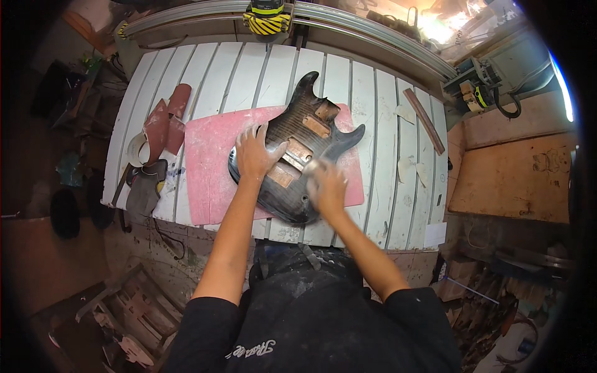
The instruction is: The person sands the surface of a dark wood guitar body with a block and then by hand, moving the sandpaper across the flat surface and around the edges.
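A dark, wood-grained electric guitar body (283, 198) lies flat on a pink mat (207, 171), its horns pointing away from me. Several cut-outs in its top show pale bare wood. My left hand (254, 152) rests on the body's left side, fingers spread over the surface and holding nothing. On the right side, beside the middle cut-outs, my right hand (328, 186) is over the body, its fingers smeared by motion. Something pale shows at those fingertips; whether it is a held thing or dust cannot be made out.
The mat lies on a white slatted table (385, 221). Reddish-brown sheets, like sandpaper, (163, 127) and a dark bundle (146, 189) lie at the left. A brown strip (424, 121) and pale scraps (407, 168) lie at the right. A metal rail (373, 34) runs behind.
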Available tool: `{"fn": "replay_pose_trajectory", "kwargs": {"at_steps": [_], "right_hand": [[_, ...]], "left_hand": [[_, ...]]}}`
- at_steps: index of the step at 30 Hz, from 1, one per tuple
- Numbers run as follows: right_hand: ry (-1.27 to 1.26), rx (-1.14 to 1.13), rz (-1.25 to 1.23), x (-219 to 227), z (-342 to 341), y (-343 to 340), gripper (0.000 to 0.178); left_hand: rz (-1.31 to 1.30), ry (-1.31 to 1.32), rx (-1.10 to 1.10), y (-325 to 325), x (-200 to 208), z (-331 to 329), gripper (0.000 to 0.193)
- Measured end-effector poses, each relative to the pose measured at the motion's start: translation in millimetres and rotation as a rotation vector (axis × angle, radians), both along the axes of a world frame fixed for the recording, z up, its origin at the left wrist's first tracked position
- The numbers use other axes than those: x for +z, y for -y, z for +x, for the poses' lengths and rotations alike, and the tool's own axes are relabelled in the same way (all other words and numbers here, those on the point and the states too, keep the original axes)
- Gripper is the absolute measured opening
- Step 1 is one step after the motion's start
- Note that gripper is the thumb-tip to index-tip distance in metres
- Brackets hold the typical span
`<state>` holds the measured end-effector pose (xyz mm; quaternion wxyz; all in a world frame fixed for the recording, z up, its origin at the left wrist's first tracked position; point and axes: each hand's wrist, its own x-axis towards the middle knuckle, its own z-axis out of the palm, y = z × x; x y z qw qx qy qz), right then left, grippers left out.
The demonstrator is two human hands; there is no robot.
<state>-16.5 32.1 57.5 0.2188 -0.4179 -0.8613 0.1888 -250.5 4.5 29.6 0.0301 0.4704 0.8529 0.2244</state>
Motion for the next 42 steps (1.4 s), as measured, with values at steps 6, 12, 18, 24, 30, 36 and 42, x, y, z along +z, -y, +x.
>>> {"fn": "replay_pose_trajectory", "kwargs": {"at_steps": [6, 12, 18, 24, 30, 36, 42], "right_hand": [[-0.033, 0.172, -0.073, -6.2, 16.8, -2.6, 0.024], [-0.002, -0.006, 0.006, -6.7, 5.0, -1.1, 0.023], [-0.071, 0.175, -0.051, -4.4, 11.4, -9.1, 0.023], [-0.025, 0.010, 0.012, -4.9, 1.2, -0.3, 0.025], [-0.059, 0.187, -0.038, -1.1, 12.2, -7.5, 0.025], [-0.023, 0.022, 0.021, -3.3, 2.6, -9.6, 0.025], [-0.044, 0.235, -0.036, -8.7, 15.8, 0.4, 0.027]], "left_hand": [[-0.010, 0.001, 0.004, -0.6, 2.0, 0.2, 0.092], [-0.003, 0.003, -0.001, -0.1, 1.0, 0.0, 0.091], [-0.006, 0.007, -0.001, 0.8, 4.5, -0.3, 0.090], [0.006, -0.013, -0.007, 0.2, 2.4, -1.2, 0.090], [-0.006, 0.006, -0.003, 0.1, 5.3, -0.5, 0.089], [0.009, -0.002, 0.005, 0.7, 3.2, -1.0, 0.088], [0.011, 0.003, 0.001, 0.7, 6.5, 1.1, 0.088]]}}
